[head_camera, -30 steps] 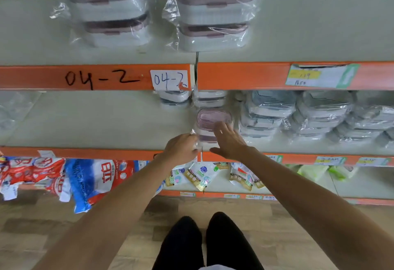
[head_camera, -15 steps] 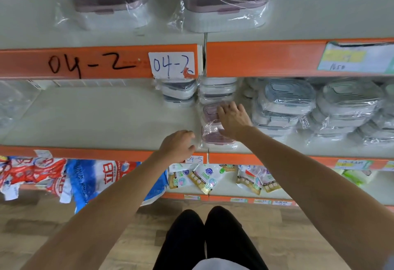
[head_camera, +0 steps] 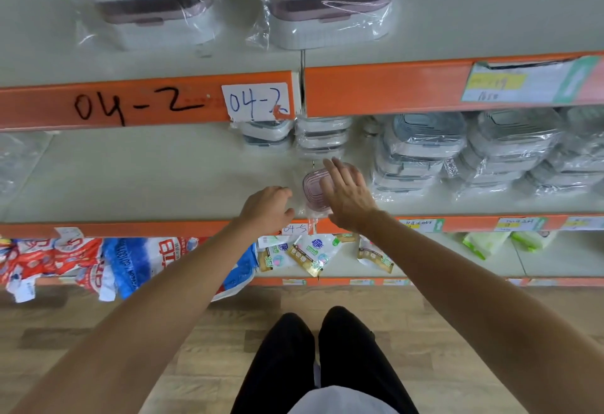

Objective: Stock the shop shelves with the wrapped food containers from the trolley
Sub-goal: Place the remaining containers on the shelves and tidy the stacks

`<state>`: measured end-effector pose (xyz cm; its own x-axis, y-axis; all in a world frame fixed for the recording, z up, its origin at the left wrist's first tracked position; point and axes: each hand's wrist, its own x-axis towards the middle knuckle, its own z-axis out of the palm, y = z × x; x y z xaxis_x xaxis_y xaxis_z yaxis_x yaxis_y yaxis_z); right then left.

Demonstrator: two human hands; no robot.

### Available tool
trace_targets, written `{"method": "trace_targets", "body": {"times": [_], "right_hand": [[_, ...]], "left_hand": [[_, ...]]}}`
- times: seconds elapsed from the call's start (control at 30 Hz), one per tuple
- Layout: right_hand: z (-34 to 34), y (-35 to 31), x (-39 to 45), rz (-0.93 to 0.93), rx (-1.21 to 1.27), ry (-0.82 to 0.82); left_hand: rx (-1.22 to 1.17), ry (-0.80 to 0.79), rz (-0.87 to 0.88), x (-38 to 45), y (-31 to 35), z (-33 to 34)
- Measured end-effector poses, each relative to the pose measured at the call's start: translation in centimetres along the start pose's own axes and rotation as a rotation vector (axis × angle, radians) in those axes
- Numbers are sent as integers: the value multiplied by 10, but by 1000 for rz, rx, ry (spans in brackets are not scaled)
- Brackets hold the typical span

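Note:
A pink-lidded wrapped container [head_camera: 313, 188] lies on the middle shelf [head_camera: 147, 178] near its front edge. My right hand [head_camera: 348, 193] rests flat on its lid with the fingers straight. Just left of it, my left hand [head_camera: 266, 207] has curled fingers and seems to pinch the loose plastic wrap. Behind the container stand small wrapped container stacks [head_camera: 322, 137]. Grey-lidded wrapped stacks [head_camera: 421, 152] fill the shelf to the right. The trolley is out of view.
The upper shelf holds two large wrapped pink-banded containers [head_camera: 330, 11]. An orange shelf rail [head_camera: 130, 104] marked 04-2 runs overhead. Packets [head_camera: 310, 253] and blue-red bags [head_camera: 140, 260] hang on the lowest shelf. My legs stand on the wood floor [head_camera: 457, 364].
My right hand reached deeper over the container, then drew back and now lies flat on the lid. My left hand stayed at the container's left side.

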<state>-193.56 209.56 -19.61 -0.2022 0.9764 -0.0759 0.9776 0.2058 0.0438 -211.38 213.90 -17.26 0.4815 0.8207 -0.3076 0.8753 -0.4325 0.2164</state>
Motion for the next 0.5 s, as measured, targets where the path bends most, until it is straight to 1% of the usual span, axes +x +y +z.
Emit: {"method": "trace_targets", "body": {"times": [0.1,0.27,0.33,0.5], "right_hand": [[-5,4,4,21,-25,-56],[-1,9,-24,43,-51,-26],[3,14,-45,71,-44,-46],[14,29,-92,177,11,-59]], "left_hand": [[0,-11,13,0,3,1],[37,-7,58,6,12,-3],[25,2,77,18,21,0],[113,-93,189,61,49,31]]}}
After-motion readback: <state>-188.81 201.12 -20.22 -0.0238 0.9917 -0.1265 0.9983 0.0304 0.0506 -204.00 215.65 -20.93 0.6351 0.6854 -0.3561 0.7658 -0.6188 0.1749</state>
